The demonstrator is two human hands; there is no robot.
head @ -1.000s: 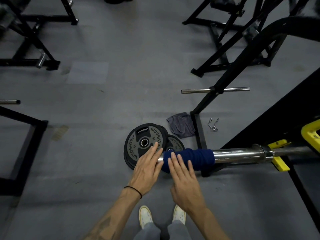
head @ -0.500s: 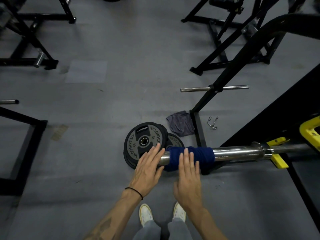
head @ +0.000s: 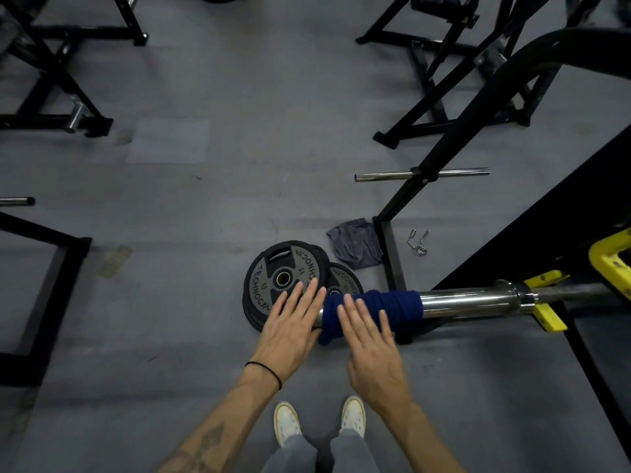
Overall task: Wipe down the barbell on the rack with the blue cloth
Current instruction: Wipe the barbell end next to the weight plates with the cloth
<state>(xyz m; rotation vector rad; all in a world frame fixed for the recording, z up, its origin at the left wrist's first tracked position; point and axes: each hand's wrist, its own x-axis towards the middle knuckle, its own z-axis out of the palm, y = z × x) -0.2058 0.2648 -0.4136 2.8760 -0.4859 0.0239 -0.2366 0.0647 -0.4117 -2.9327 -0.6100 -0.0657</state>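
Blue cloth wraps the chrome barbell sleeve.

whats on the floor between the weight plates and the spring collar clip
In the head view, a crumpled grey cloth and the rack's black base foot lie between the weight plates and the spring collar clip.

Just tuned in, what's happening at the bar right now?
A person is wiping the barbell sleeve on the rack. The blue cloth is wrapped round the sleeve near its free end. Both hands lie flat with straight fingers: the right hand on the cloth, the left hand at the sleeve's end. Weight plates and a grey rag lie on the floor beyond.
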